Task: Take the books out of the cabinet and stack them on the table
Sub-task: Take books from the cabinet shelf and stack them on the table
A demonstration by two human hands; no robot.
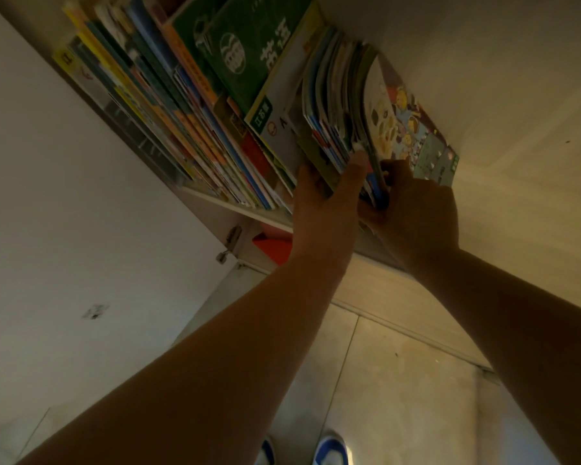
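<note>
At the right end of the cabinet shelf (pixel 235 209), both hands close on a bundle of thin books (pixel 341 129). The left hand (pixel 329 199) grips its near left side; the right hand (pixel 413 213) pinches the right. The books' long axis runs away from the person, so the pull appears to be straight back.

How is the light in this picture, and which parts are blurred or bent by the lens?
Head view: dim, warm light; the left hand and right hand look dark as they grip the thin books, whose edges blur slightly; the green book stays readable; the wide lens tilts the shelf edge and stretches the forearms.
</note>
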